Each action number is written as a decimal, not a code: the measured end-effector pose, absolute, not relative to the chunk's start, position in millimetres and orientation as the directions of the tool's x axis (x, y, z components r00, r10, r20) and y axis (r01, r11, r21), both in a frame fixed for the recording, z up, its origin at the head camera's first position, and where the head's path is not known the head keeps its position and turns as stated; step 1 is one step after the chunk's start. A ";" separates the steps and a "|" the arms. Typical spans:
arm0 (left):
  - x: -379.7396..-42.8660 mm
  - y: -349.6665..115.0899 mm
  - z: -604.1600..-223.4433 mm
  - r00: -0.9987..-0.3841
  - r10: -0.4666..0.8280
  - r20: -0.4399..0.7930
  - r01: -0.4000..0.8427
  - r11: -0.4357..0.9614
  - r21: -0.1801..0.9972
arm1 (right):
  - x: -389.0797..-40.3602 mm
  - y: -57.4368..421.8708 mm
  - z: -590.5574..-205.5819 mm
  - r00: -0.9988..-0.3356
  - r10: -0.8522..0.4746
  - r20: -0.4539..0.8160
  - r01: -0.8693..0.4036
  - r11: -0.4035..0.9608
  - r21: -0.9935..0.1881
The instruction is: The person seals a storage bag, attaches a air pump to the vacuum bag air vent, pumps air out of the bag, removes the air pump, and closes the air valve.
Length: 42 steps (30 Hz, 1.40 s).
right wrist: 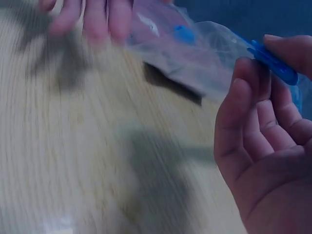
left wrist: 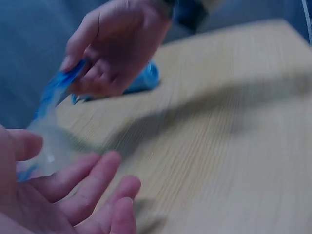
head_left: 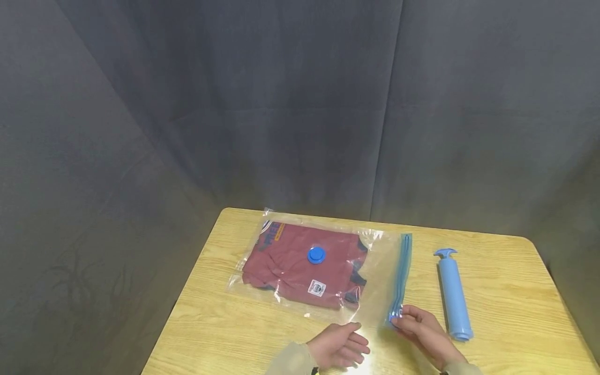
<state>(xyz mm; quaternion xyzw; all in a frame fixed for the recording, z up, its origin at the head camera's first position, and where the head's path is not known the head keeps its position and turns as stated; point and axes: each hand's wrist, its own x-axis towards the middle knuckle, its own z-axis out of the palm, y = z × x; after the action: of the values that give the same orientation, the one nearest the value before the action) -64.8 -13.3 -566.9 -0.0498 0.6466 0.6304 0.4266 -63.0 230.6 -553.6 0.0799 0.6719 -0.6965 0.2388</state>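
Clear bag, its blue slider in the right grip.

You have before you a wooden table with pale, streaked grain and rounded far corners. On it, toward your left, a clear plastic bag lies flat, except where the near corner of its blue zip strip is raised off the wood. Right of the bag and apart from it, a light blue pump lies with its handle toward the far edge.

Curtained booth, grey cloth on 3 sides of a wood-grain table
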 end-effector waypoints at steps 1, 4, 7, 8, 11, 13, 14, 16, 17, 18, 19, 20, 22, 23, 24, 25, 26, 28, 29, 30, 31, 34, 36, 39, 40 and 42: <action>-63.7 -9.1 -568.9 -0.608 0.503 -0.614 -0.624 0.175 0.761 | -63.1 228.8 -552.8 -0.877 -0.227 -0.423 0.432 0.011 -0.902; -61.3 5.2 -574.3 -0.585 0.535 -0.609 -0.655 0.131 0.744 | -63.2 226.0 -552.0 -0.885 -0.223 -0.408 0.417 0.009 -0.909; -58.0 18.7 -576.5 -0.600 0.506 -0.619 -0.677 0.091 0.731 | -62.1 226.5 -553.6 -0.885 -0.212 -0.414 0.417 0.035 -0.908; -56.7 22.1 -576.7 -0.597 0.499 -0.628 -0.697 0.065 0.714 | -61.8 226.9 -554.3 -0.885 -0.207 -0.418 0.418 0.046 -0.907; -53.0 30.9 -577.0 -0.584 0.489 -0.648 -0.762 -0.055 0.645 | -60.3 228.1 -557.1 -0.881 -0.195 -0.431 0.426 0.071 -0.902; -50.4 36.2 -576.9 -0.588 0.467 -0.660 -0.785 -0.132 0.605 | -59.6 227.8 -558.6 -0.876 -0.180 -0.448 0.442 0.077 -0.894; -49.2 38.3 -576.9 -0.595 0.454 -0.663 -0.787 -0.161 0.596 | -59.2 227.4 -559.4 -0.874 -0.177 -0.452 0.445 0.083 -0.892; -48.5 42.5 -576.3 -0.607 0.430 -0.668 -0.787 -0.209 0.581 | -58.6 226.8 -560.6 -0.870 -0.170 -0.463 0.454 0.093 -0.886; -48.4 44.4 -575.9 -0.613 0.419 -0.670 -0.786 -0.232 0.574 | -58.3 226.4 -560.8 -0.868 -0.162 -0.469 0.458 0.099 -0.883; -48.5 46.2 -575.7 -0.617 0.411 -0.671 -0.784 -0.252 0.567 | -57.9 226.4 -561.1 -0.868 -0.161 -0.470 0.459 0.105 -0.882; -48.7 47.7 -575.5 -0.619 0.410 -0.671 -0.784 -0.266 0.561 | -57.4 226.5 -561.2 -0.868 -0.162 -0.470 0.457 0.112 -0.883; -49.1 49.3 -575.4 -0.618 0.409 -0.671 -0.785 -0.277 0.554 | -56.9 226.7 -561.2 -0.867 -0.164 -0.470 0.455 0.120 -0.882; -49.6 52.8 -575.5 -0.621 0.404 -0.671 -0.783 -0.288 0.551 | -56.1 226.9 -560.4 -0.866 -0.167 -0.472 0.456 0.125 -0.881; -49.7 54.7 -575.5 -0.625 0.398 -0.672 -0.780 -0.290 0.554 | -55.7 227.2 -560.0 -0.865 -0.169 -0.472 0.455 0.129 -0.881; -49.7 56.9 -575.4 -0.629 0.390 -0.673 -0.777 -0.293 0.557 | -55.3 227.4 -559.7 -0.864 -0.172 -0.473 0.455 0.132 -0.881; -49.6 59.0 -575.3 -0.632 0.382 -0.674 -0.775 -0.297 0.559 | -54.8 227.7 -559.2 -0.863 -0.171 -0.475 0.458 0.135 -0.879; -49.3 61.2 -574.8 -0.635 0.374 -0.676 -0.772 -0.298 0.561 | -54.3 228.1 -559.1 -0.862 -0.170 -0.477 0.458 0.138 -0.878; -48.3 65.1 -573.9 -0.647 0.358 -0.673 -0.763 -0.306 0.570 | -53.6 228.8 -559.3 -0.859 -0.165 -0.485 0.465 0.142 -0.874; -48.1 66.7 -573.1 -0.652 0.354 -0.670 -0.758 -0.311 0.573 | -53.2 229.5 -559.7 -0.860 -0.166 -0.483 0.462 0.147 -0.874; -47.9 68.0 -572.6 -0.657 0.353 -0.666 -0.754 -0.317 0.575 | -52.9 230.2 -560.2 -0.858 -0.166 -0.485 0.464 0.151 -0.873; -47.7 69.0 -571.7 -0.661 0.352 -0.662 -0.750 -0.321 0.578 | -52.6 231.1 -560.8 -0.855 -0.170 -0.490 0.467 0.157 -0.870; -47.6 71.4 -570.0 -0.680 0.358 -0.640 -0.733 -0.324 0.598 | -51.2 233.8 -562.3 -0.837 -0.189 -0.514 0.488 0.167 -0.856; -47.5 72.3 -569.7 -0.688 0.368 -0.626 -0.726 -0.324 0.607 | -50.5 234.9 -563.0 -0.816 -0.204 -0.540 0.516 0.163 -0.841; -47.3 73.3 -570.6 -0.698 0.363 -0.617 -0.716 -0.325 0.618 | -51.0 234.7 -564.1 -0.798 -0.232 -0.556 0.538 0.139 -0.831; -47.3 73.7 -570.8 -0.701 0.355 -0.619 -0.713 -0.329 0.619 | -51.8 234.1 -564.0 -0.794 -0.238 -0.559 0.544 0.129 -0.829; -47.2 74.7 -571.4 -0.706 0.331 -0.626 -0.708 -0.338 0.619 | -53.7 232.5 -563.4 -0.793 -0.248 -0.556 0.546 0.114 -0.830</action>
<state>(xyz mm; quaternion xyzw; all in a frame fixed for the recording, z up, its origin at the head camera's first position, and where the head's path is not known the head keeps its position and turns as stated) -47.2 74.7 -571.4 -0.1995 0.4728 0.7933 0.3275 -53.7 232.5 -563.4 0.1092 0.6823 -0.6565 0.3024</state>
